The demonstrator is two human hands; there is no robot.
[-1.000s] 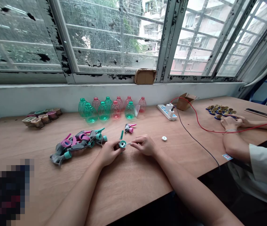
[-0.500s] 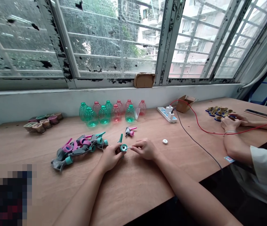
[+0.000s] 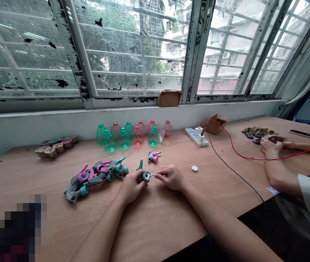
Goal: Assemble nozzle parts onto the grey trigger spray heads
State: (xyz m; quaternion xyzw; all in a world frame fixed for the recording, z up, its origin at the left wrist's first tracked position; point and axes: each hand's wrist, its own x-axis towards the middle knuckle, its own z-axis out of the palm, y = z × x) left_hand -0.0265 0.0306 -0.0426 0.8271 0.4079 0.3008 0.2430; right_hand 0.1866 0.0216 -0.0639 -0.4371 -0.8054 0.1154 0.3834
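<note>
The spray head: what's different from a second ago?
The trigger spray head seems turned slightly, its opening facing more toward the right hand. The view tipped up, so everything looks lower. Nothing was let go: the left hand still holds the trigger spray head, the right hand a thin rod at its opening. The bottles and spray-head pile stayed put.

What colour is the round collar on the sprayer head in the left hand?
The collar is teal green; the head view shows it best.

Left hand (image 3: 131, 185) and right hand (image 3: 173, 177): bare, five-fingered type. Left forearm (image 3: 106, 225) and right forearm (image 3: 220, 222): bare, tapering toward unadorned wrists. A black area (image 3: 198, 253) lies between the forearms (clothing or shadow; indistinguishable).
</note>
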